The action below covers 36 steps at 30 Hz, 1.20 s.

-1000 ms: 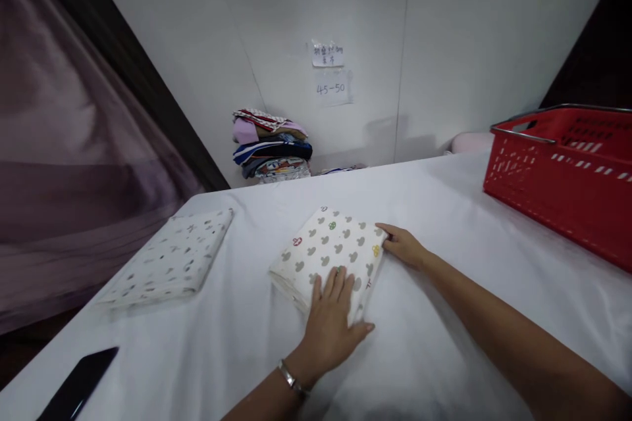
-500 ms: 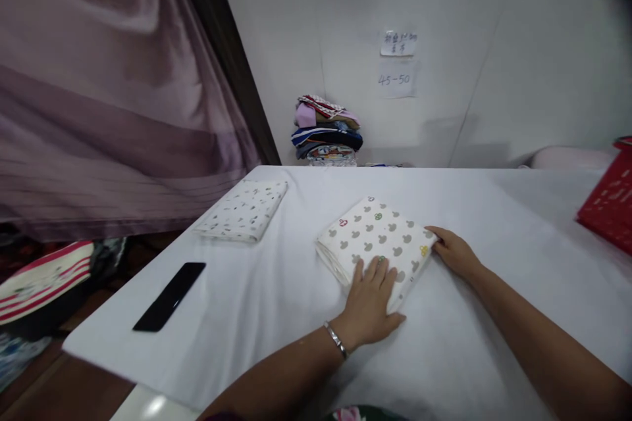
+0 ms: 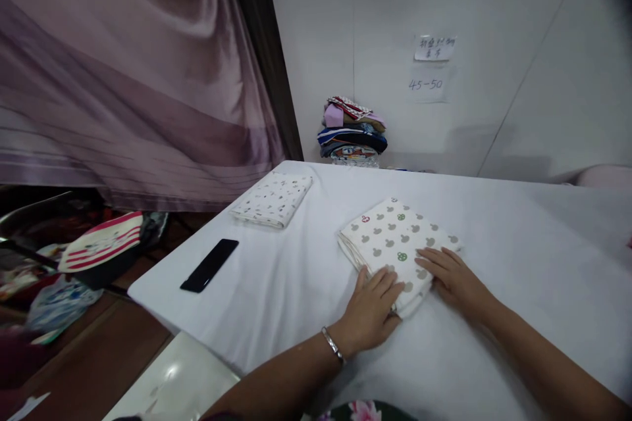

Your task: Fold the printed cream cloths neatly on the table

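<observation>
A folded white cloth (image 3: 390, 230) printed with grey mushroom shapes and a few red and green ones lies on the white-covered table (image 3: 296, 289) in front of me. My left hand (image 3: 372, 309), with a silver bracelet at its wrist, rests on the cloth's near left edge, fingers stretched out. On the cloth's right side lies my right hand (image 3: 451, 276), its fingers extended flat over the top. Farther off to the left is a second folded white cloth (image 3: 274, 199) with small dark prints; neither hand touches it.
A black phone (image 3: 210, 266) lies near the table's left edge. Against the back wall stands a stack of folded fabrics (image 3: 353, 135), with handwritten paper notes (image 3: 432, 66) above. A purple curtain (image 3: 162, 79) hangs at left, over bags and cloth items (image 3: 101, 243).
My right hand has moved from gripping the cloth's right corner to lying flat on its right side. My left hand stays on the near edge. The view has turned left.
</observation>
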{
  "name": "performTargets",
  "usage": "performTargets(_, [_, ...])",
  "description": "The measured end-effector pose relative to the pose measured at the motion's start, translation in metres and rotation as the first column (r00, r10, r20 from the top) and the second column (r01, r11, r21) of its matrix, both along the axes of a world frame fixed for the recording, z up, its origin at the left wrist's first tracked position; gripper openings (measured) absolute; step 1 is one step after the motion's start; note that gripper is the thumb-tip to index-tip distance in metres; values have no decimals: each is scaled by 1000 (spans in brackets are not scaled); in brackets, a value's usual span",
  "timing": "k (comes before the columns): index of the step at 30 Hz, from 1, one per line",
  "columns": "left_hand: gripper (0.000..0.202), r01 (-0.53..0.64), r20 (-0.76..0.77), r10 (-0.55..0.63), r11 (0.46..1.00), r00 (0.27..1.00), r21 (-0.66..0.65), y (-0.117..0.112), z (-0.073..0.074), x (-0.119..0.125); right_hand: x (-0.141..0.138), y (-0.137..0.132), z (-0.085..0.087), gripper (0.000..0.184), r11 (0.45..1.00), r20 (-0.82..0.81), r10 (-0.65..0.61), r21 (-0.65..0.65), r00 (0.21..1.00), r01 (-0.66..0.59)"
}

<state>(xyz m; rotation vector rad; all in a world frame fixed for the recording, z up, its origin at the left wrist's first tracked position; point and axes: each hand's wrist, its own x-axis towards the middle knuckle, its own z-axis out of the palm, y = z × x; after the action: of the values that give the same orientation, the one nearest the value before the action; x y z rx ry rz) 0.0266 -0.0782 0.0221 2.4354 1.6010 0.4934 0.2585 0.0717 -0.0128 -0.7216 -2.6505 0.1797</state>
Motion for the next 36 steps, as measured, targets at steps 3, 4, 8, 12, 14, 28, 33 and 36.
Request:
performTargets(3, [49, -10, 108, 8, 1000, 994, 24, 7, 4, -18, 1, -2, 4, 53, 999, -3, -29, -40, 1000, 29])
performTargets(4, [45, -87, 156, 79, 995, 985, 44, 13, 5, -28, -2, -6, 8, 53, 998, -10, -40, -55, 999, 39])
performTargets(8, [38, -568, 317, 533, 823, 784, 21, 54, 4, -68, -25, -40, 19, 55, 991, -48, 52, -118, 998, -57])
performTargets(12, [38, -694, 261, 706, 704, 658, -154, 95, 1, -91, -46, -70, 14, 59, 970, -49, 178, -157, 983, -184])
performTargets(14, [33, -688, 221, 716, 698, 662, -200, 104, -1, -93, -48, -75, 6, 60, 972, -65, 173, -149, 983, -181])
performTargets(28, [48, -636, 162, 727, 669, 667, -384, 130, 10, -99, -48, -69, -10, 59, 972, -34, 185, 152, 982, -178])
performTargets(33, [55, -535, 195, 686, 687, 701, -491, 95, 5, -70, 37, -30, -13, 51, 948, 73, 204, 236, 976, -216])
performTargets(36, [62, -233, 365, 494, 791, 789, -565, 51, -2, -37, 123, -7, -7, 45, 980, 169, 5, 194, 986, -38])
